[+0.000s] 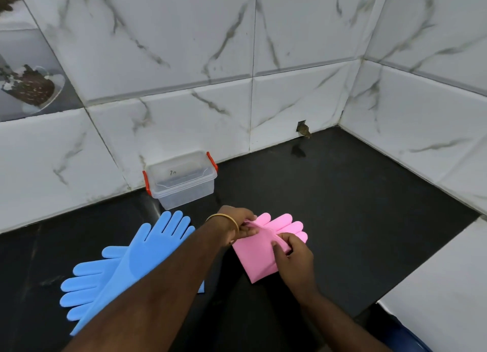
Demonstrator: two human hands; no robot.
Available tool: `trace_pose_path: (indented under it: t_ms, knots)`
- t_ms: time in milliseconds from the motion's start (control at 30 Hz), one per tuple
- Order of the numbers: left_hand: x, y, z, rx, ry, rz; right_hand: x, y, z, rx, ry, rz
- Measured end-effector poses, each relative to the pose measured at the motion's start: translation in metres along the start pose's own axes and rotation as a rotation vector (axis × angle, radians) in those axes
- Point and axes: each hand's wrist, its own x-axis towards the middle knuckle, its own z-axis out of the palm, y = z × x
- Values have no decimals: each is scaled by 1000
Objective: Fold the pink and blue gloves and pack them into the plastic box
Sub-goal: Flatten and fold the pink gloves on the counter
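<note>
Pink gloves [259, 256] lie folded on our black counter [355, 206], in front and right of the plastic box [181, 180] by the marble-tiled wall [184, 61]; our left hand [237, 224] and right hand [293, 254] pinch the fold. Blue gloves [126, 264] lie in front and left of the box, which looks empty.

I see matt, rubbery pink gloves [266, 249] in my hands, with smooth matt blue gloves [126, 270] left of them. Beyond sits a clear plastic box [181, 180] with red clips. The dark tabletop [355, 206] looks polished; the marbled wall tiles [184, 48] look glossy.
</note>
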Motion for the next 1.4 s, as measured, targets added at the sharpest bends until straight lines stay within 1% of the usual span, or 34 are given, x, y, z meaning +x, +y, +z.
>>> trace_pose_path:
  t_ms: [100,200,333,400,433,500,533,567,600,667,733,833,933,1000,1100,1200,1300,1367,1400]
  knots:
    - [20,0,16,107,58,3,12,11,-7,-61,-74,48]
    - [31,-1,28,180,109,2,20,17,-8,-123,-103,43]
    - [34,-7,36,289,97,6,24,22,-7,-204,-139,41]
    - [33,-16,33,341,120,89,24,24,-7,-225,-158,32]
    - [32,-24,29,366,190,178,24,25,-7,-234,-166,26]
    - [26,-46,18,408,431,351,24,27,-7,-239,-174,28]
    - [21,-58,14,402,536,383,23,27,-6,-233,-172,34]
    - [17,-71,10,377,607,363,22,27,-6,-219,-165,37]
    - [14,-84,8,329,641,298,21,27,-5,-197,-154,41]
    - [9,-102,6,205,622,166,20,25,-4,-150,-127,46]
    - [8,-108,6,107,565,108,19,24,-4,-137,-116,43]
    - [9,-99,8,-1,466,9,20,23,-6,-156,-120,58]
    - [10,-84,10,-81,371,-62,24,21,-10,-177,-132,77]
    - [10,-78,12,-90,317,-65,27,18,-12,-177,-132,82]
    - [10,-75,17,-62,279,-3,31,17,-16,-194,-145,96]
    - [8,-71,23,-3,291,94,34,13,-21,-192,-159,134]
    - [1,-54,31,45,343,267,39,-3,-32,-176,-130,154]
    - [-9,-35,40,110,376,426,45,-22,-42,-219,-90,147]
    - [-16,-25,46,163,386,518,49,-35,-48,-161,-85,170]
